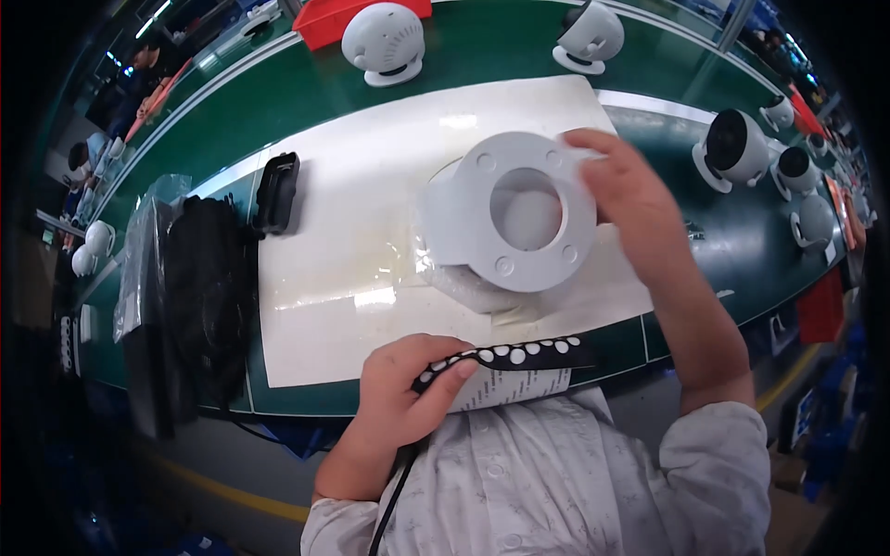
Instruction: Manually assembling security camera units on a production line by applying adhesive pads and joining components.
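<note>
A white appliance like the small fans around it lies on the pale mat, its round base ring [478, 215] facing up with several small circular spots around a central hole. My right hand [626, 190] is at the ring's upper right edge, smeared by motion; whether its fingers grip the ring or a small piece cannot be made out. Down by the mat's front edge, my left hand [403, 385] pinches a black strip sheet [547, 353] dotted with round white pads, thumb on top. The sheet's paper underside carries printed lines.
The pale mat [324, 324] covers part of the green bench. A black tray-like part [276, 193] lies at its left, beside black bags [209, 287] and clear plastic. White fans [383, 44] stand at the back and right [732, 148], with a red bin [324, 20] behind.
</note>
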### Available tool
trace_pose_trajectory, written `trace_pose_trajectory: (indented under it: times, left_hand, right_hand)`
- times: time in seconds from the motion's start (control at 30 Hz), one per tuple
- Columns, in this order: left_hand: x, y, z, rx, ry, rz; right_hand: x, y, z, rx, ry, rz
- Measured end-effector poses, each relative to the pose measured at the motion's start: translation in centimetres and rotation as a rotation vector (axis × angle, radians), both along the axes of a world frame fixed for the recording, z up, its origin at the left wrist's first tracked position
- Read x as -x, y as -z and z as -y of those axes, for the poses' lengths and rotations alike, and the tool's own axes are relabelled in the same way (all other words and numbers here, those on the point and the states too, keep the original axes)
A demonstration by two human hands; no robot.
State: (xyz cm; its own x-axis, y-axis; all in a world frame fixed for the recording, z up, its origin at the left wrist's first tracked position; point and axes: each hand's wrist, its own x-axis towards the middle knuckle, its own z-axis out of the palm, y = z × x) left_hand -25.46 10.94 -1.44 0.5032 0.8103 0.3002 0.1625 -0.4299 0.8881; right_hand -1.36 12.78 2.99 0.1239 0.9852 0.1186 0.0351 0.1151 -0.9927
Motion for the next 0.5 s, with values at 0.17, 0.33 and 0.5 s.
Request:
trace_pose_trajectory:
  times: [0.17,0.33,0.5]
  left_hand:
    - [0.8,0.5,0.4,-0.086,-0.045,0.050]
    - [1.2,-0.2,0.7,-0.050,-0.029,0.040]
    - [0.8,-2.3,0.9,-0.276,-0.027,-0.183]
  right_hand:
    - [-0.1,2.7,7.2,-0.063,-0.167,0.205]
    - [3.6,2.9,8.1,-0.101,-0.192,0.397]
    - [4.1,3.0,7.8,-0.218,-0.137,0.383]
